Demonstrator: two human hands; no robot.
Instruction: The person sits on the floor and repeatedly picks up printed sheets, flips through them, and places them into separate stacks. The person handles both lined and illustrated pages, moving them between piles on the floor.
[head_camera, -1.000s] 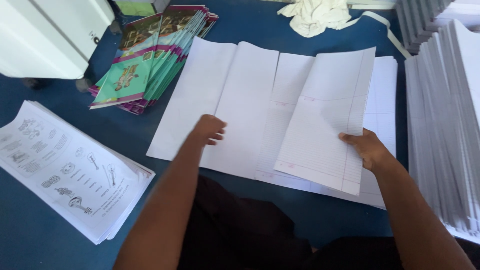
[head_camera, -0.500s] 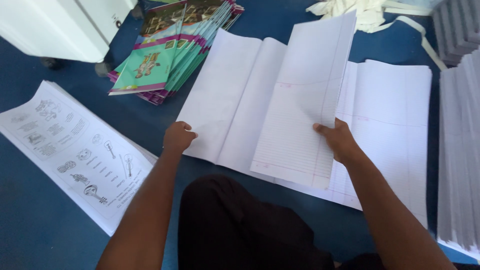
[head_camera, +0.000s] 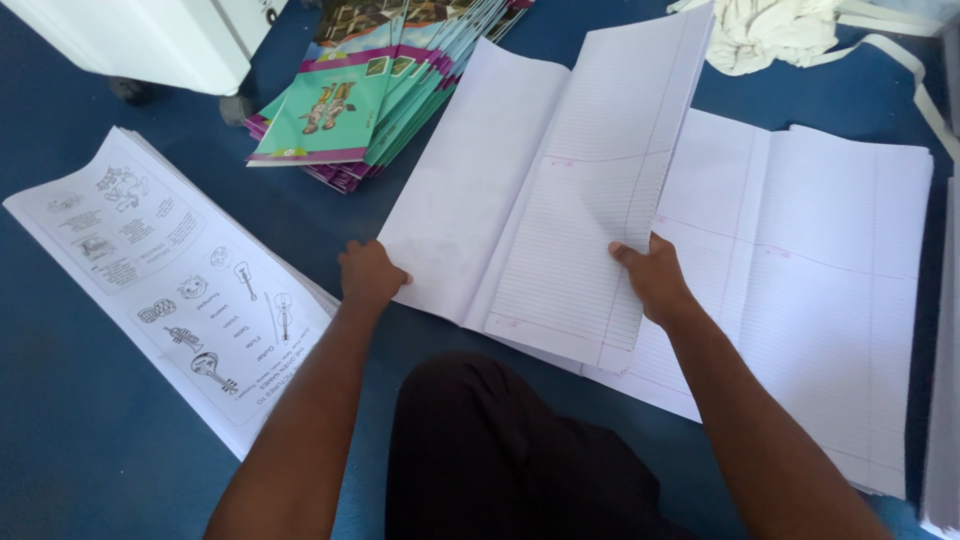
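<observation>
No box or tray is showing; instead, flat stacks are lying on the blue floor (head_camera: 80, 440): a fan of green-covered booklets (head_camera: 350, 110), a pile of printed picture sheets (head_camera: 170, 290), and wide ruled sheets (head_camera: 820, 300). The right hand (head_camera: 655, 280) is pinching the right edge of a folded bundle of thin, lined white paper (head_camera: 560, 200), lifting it slightly above the ruled sheets. The left hand (head_camera: 370, 278), fingers curled, is gripping the bundle's lower left corner, just beside the picture sheets.
</observation>
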